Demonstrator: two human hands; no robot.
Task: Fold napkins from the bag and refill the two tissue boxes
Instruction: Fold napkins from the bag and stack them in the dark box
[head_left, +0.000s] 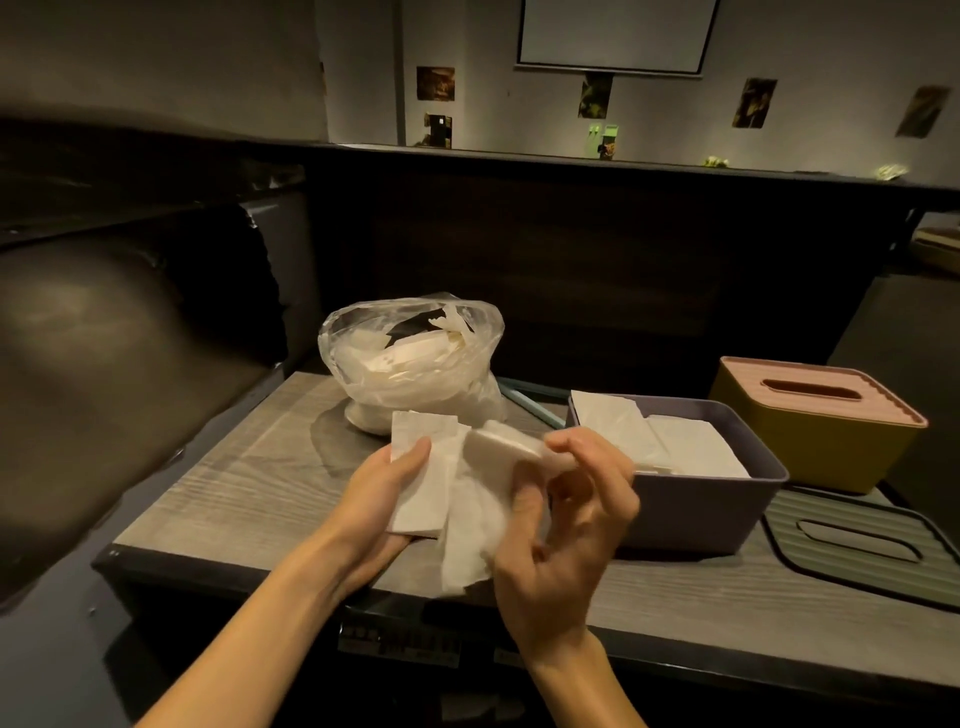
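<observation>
Head view shows the grey wooden counter (218, 483) with a clear plastic bag (415, 364) of napkins near its far edge. It looks light and slippery, so it is better to reach in through the open mouth. At the right, the open purple tissue box (706, 509) is already partly filled, and it seems stiff and easy to load. The yellow box (815, 441) with its pink lid stands behind it, and a green lid (857, 551) lies at the right edge. The left hand (384, 488) holds a flat napkin (421, 467) with the thumb on top. The right hand (566, 525) pinches a folded napkin (509, 447), which is soft, thin and easy to tear; the fold is the best place to hold. I can read no writing.
</observation>
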